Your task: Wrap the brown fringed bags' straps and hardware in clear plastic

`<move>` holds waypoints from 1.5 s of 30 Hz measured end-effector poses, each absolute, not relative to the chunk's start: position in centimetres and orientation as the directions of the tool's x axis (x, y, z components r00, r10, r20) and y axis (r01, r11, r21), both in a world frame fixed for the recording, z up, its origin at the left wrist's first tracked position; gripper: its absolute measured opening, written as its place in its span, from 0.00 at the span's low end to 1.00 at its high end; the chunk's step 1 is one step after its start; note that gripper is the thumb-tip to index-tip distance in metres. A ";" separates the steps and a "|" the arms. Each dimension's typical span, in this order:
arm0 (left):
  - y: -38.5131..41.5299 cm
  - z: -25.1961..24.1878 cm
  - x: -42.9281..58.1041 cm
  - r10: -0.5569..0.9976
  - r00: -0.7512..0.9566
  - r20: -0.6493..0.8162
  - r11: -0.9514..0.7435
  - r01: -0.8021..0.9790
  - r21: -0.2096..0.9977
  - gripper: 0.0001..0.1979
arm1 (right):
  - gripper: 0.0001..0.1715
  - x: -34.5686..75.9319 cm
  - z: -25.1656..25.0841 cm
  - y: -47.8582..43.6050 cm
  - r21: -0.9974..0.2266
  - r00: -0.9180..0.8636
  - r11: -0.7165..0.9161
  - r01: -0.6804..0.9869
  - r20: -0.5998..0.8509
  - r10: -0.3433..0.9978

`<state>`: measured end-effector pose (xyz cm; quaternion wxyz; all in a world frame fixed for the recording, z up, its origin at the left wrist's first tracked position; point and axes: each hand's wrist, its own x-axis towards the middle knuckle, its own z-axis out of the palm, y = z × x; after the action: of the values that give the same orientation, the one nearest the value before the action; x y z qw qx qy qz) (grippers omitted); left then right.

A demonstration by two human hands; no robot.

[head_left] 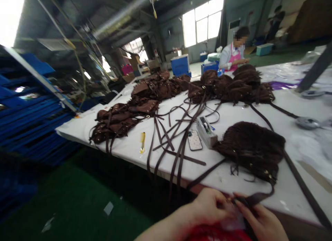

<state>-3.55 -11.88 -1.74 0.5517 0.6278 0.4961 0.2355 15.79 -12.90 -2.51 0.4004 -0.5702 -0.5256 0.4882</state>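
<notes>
At the bottom of the head view, my left hand (211, 206) is closed with its fingers pinched on a small piece of clear plastic (234, 216). Close beside it on the right, my right hand (261, 218) is wrapped round a dark brown strap (259, 196). The strap runs up over the table edge to a dark brown fringed bag (255, 144) lying on the white table (223, 180). The two hands nearly meet, and the fingertips are partly blurred.
Left of the bag stand a tape dispenser (206, 132) and a phone (194, 140). Loose straps (178, 154) hang over the front edge. A yellow-handled tool (142, 142) lies further left. Brown bags (155, 85) are piled behind. Across the table is a person in a pink apron (234, 57).
</notes>
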 end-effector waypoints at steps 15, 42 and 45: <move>-10.3 -0.3 -4.6 0.780 0.552 -0.295 0.093 0.364 0.927 0.16 | 0.16 16.2 1.3 -13.1 -0.998 -0.013 -0.064 -0.017 -0.064 0.998; -8.8 0.2 -2.2 0.640 0.704 -0.306 0.363 0.074 0.929 0.16 | 0.20 17.7 1.0 -12.6 -0.981 -0.136 -0.180 -0.074 -0.169 0.976; -8.8 -0.1 -1.9 0.601 0.743 -0.294 0.403 0.036 0.914 0.17 | 0.18 17.6 1.0 -12.5 -0.976 -0.155 -0.183 -0.120 -0.164 0.974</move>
<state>-1.88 -8.76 -0.09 0.7785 0.5151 0.3092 0.1816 17.63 -12.50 0.95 0.4493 -0.4699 -0.4547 0.6087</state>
